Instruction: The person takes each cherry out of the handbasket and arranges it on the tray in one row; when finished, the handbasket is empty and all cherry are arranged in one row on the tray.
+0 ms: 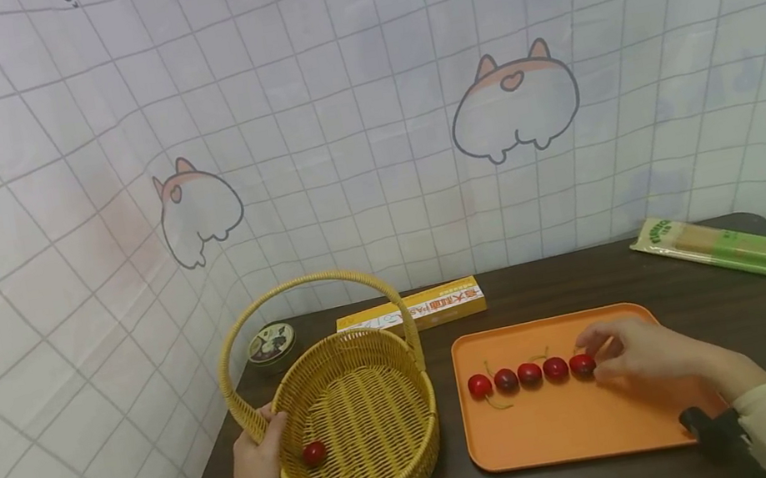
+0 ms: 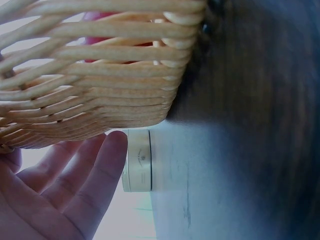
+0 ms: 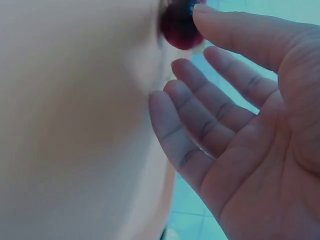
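Note:
In the head view my left hand (image 1: 257, 467) grips the yellow wicker basket (image 1: 430, 455) at its left side, by the foot of the handle, thumb over the rim. A red cherry (image 1: 315, 453) lies inside the basket. On the orange tray (image 1: 560, 433), several dark red cherries (image 1: 530, 372) sit in a row, some with stems showing. My right hand (image 1: 638, 353) is at the rightmost cherry (image 1: 582, 365), thumb and forefinger parted around it. The right wrist view shows the thumb against this cherry (image 3: 181, 27) and the other fingers spread loosely.
Behind the basket stand a round tin (image 1: 272, 345) and a long yellow and white box (image 1: 443, 304). A green and clear packet (image 1: 751, 253) lies at the back right of the dark table (image 1: 552, 297). A white checked cloth (image 1: 375, 147) hangs behind and to the left.

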`<state>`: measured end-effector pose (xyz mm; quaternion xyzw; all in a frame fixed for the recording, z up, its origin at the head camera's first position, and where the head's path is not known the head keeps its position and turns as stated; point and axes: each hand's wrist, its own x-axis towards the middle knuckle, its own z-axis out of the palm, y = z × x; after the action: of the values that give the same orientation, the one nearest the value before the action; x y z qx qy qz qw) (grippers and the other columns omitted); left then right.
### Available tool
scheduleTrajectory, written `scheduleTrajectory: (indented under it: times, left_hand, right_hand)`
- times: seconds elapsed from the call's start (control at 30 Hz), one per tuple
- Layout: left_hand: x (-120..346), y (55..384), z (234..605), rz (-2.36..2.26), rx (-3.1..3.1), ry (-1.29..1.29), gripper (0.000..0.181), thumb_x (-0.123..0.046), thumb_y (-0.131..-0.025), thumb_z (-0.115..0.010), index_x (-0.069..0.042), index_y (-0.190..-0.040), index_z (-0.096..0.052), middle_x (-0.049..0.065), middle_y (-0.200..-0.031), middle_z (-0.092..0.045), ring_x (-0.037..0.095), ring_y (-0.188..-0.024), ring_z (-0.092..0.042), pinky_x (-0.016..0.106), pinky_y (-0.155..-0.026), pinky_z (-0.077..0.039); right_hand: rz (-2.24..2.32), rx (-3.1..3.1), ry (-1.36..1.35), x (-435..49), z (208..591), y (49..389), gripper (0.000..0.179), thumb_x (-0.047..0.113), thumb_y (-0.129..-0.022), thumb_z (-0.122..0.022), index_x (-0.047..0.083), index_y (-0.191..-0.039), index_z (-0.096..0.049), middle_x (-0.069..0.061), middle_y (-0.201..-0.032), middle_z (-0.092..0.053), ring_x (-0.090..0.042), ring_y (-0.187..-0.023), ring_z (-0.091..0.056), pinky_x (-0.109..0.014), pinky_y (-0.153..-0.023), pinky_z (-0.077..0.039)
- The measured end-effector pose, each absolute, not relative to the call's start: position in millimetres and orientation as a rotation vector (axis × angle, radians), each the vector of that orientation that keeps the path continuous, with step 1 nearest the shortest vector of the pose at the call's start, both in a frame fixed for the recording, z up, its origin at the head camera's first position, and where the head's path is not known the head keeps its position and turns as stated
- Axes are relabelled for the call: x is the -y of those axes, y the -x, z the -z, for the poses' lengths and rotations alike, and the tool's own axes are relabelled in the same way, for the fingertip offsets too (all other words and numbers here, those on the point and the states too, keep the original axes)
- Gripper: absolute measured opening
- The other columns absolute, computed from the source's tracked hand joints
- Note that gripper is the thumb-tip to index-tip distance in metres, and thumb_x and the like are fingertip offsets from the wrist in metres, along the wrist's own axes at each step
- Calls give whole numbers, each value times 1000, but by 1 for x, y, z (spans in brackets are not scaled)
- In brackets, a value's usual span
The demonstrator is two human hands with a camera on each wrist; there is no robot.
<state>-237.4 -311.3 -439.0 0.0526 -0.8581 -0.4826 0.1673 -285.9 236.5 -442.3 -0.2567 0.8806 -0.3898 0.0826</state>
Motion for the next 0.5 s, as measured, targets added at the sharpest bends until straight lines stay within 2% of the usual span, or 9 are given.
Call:
scheduleTrajectory:
  times: [0.13,0.23,0.4,0.5]
  left_hand:
    - [310,238,439,1376,2430,-156,24,-27,-101,-54,-3,-96,-52,18,-131,-60,28,-116,-57,24,-89,-46]
    - [310,238,440,1379,2419,-155,23,-26,-101,-55,-4,-95,-53,17,-130,-61,27,-113,-58,21,-86,-47]
    - [310,237,440,1376,2428,-136,26,-29,-101,-54,-3,-98,-54,18,-129,-61,29,-111,-60,21,-82,-48]
    - [310,237,440,1374,2430,-133,27,-30,-101,-53,-3,-98,-54,17,-129,-61,29,-111,-60,21,-82,-48]
  right_hand:
    - [1135,-2695,790,-244,435,283,45,24,-86,-75,3,-122,-60,-8,-110,-65,-18,-89,-63,-27,-74,-52]
    - [1119,-2766,812,-244,429,280,41,26,-89,-72,5,-123,-60,-9,-112,-65,-16,-90,-63,-27,-75,-52]
    - [1382,-2634,758,-227,412,274,32,27,-96,-63,11,-124,-60,-10,-123,-63,-24,-109,-60,-26,-84,-50]
    - [1534,-2529,755,-212,399,267,31,26,-97,-62,13,-125,-59,-9,-126,-62,-20,-115,-58,-26,-87,-50]
